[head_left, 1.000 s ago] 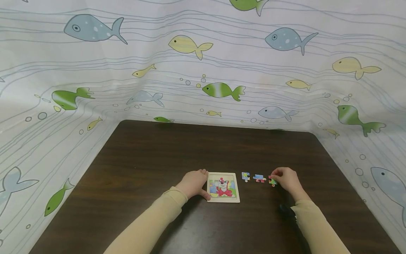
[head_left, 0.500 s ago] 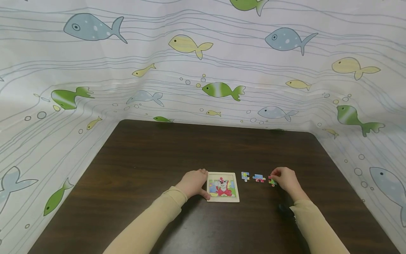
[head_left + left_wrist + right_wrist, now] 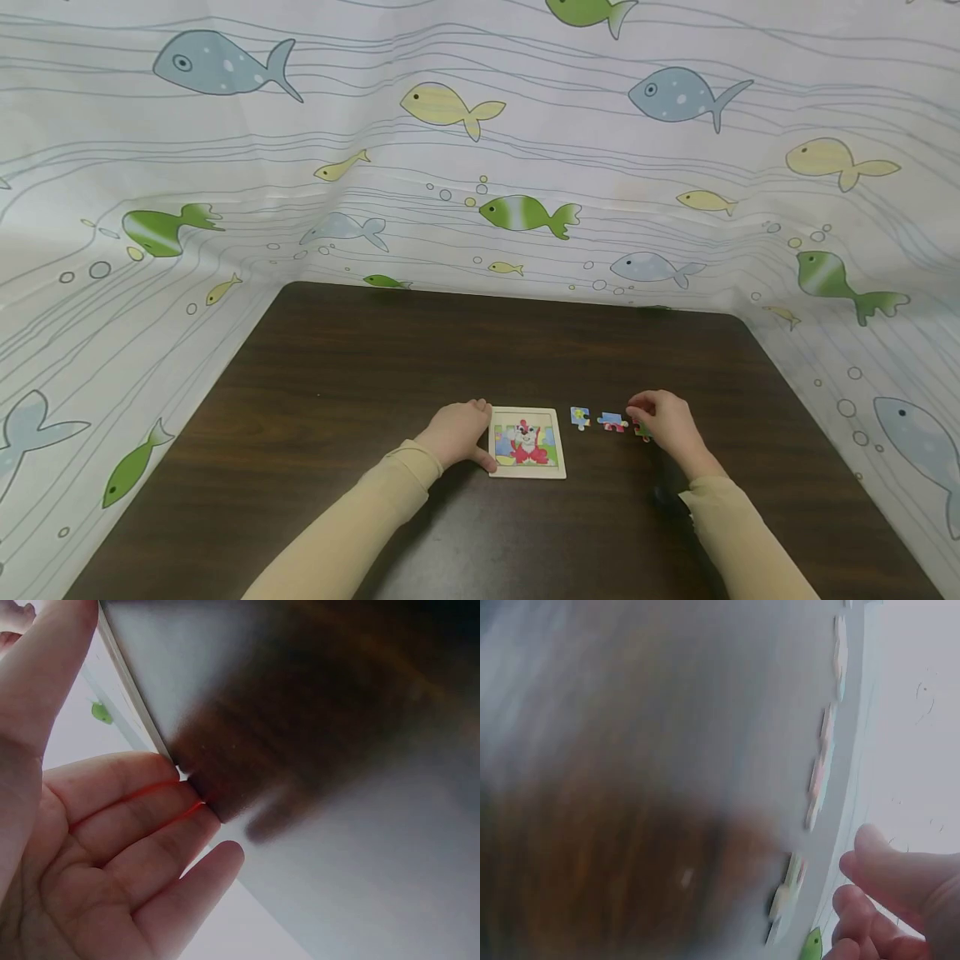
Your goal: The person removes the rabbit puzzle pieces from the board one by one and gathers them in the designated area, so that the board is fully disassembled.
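Note:
A square wooden puzzle tray [image 3: 527,474] lies on the table, holding a picture of a red and white animal with bare wood along its top. My left hand [image 3: 456,435] rests along its left side, fingertips at the edge [image 3: 135,690] and thumb by the near corner. To the right, three loose jigsaw pieces lie in a row: a blue-yellow piece [image 3: 580,417], a blue-pink piece [image 3: 612,422] and a green-red piece [image 3: 642,431]. Over the last one, partly covering it, hovers my right hand [image 3: 670,423], its loosely bent fingers [image 3: 855,907] off the pieces and holding nothing.
The dark wooden table [image 3: 360,358] extends behind and left of the tray. A white fish-print sheet [image 3: 420,183] rises around its back and sides. Something dark [image 3: 667,498] shows under my right wrist.
My right hand was at the green-red piece; it has lifted and shifted slightly left, and the piece stays on the table. My left hand and the tray have stayed put.

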A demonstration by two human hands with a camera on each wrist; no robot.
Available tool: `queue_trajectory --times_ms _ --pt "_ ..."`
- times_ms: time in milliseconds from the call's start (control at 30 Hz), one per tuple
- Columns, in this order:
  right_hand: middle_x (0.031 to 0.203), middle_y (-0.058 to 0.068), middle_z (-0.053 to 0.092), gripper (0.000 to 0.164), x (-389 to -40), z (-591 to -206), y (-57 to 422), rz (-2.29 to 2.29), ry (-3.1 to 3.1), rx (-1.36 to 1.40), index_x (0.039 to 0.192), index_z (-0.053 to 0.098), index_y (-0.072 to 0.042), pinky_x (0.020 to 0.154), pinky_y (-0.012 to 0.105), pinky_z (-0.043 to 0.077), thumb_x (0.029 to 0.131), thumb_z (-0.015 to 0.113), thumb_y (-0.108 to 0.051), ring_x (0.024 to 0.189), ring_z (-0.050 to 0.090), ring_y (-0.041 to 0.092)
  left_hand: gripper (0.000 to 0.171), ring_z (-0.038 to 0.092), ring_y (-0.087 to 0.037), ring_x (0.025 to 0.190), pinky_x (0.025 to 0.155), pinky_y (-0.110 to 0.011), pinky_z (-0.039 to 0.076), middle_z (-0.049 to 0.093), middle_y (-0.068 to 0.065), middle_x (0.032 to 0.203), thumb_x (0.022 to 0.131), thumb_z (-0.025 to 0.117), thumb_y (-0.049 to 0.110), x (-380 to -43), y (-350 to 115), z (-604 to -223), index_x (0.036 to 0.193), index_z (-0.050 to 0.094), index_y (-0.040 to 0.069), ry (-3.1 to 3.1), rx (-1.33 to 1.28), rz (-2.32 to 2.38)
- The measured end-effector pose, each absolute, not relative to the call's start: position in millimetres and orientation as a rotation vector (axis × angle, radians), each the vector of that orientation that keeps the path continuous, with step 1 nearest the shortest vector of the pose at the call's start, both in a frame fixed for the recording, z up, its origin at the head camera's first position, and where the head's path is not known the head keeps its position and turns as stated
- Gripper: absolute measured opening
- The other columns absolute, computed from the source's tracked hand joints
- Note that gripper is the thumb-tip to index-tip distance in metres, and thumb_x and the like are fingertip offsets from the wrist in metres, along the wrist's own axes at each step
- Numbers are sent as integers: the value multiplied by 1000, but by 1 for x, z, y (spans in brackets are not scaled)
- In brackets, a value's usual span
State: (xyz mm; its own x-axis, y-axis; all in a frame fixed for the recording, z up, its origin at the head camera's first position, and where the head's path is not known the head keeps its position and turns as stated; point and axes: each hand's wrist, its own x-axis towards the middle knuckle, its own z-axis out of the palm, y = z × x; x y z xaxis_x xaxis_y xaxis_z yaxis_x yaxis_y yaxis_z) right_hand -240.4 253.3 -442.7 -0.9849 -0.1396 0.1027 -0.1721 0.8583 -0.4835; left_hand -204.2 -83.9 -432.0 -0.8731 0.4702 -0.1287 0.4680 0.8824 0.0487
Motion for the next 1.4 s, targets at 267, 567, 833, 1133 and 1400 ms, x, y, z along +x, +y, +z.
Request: queue_trajectory --times_ms 267,567,833,1133,1400 --pt "80 8 65 17 -238 -437 236 955 -2924 173 98 69 -1 51 28 46 89 67 -16 60 54 15 97 55 -27 121 92 -35 50 53 -17 135 63 77 60 -204 -83 -432 133 51 -2 2914 737 19" --pt "82 5 67 17 -238 -436 213 1002 -2921 228 97 71 -4 58 29 45 87 69 -18 68 54 15 97 54 -27 122 92 -35 50 54 -17 135 63 78 59 -205 -84 -432 132 52 -3 2908 737 27" --pt "77 3 65 17 -235 -440 191 1046 -2920 255 94 72 -5 56 26 44 85 71 -18 65 53 14 96 56 -26 119 91 -35 50 56 -17 133 62 79 59 -206 -83 -432 130 53 -3 2915 731 35" --pt "77 1 66 19 -233 -440 168 1103 -2918 291 96 73 -6 57 26 45 83 73 -21 65 54 13 96 54 -27 122 94 -35 49 54 -17 135 63 78 59 -204 -83 -430 132 52 -3 2899 725 51" --pt "76 0 61 18 -229 -437 145 1082 -2949 350 94 74 -8 60 26 44 81 76 -20 68 50 15 96 53 -26 123 95 -35 48 53 -17 135 63 78 59 -204 -84 -429 132 52 -3 2897 723 49"
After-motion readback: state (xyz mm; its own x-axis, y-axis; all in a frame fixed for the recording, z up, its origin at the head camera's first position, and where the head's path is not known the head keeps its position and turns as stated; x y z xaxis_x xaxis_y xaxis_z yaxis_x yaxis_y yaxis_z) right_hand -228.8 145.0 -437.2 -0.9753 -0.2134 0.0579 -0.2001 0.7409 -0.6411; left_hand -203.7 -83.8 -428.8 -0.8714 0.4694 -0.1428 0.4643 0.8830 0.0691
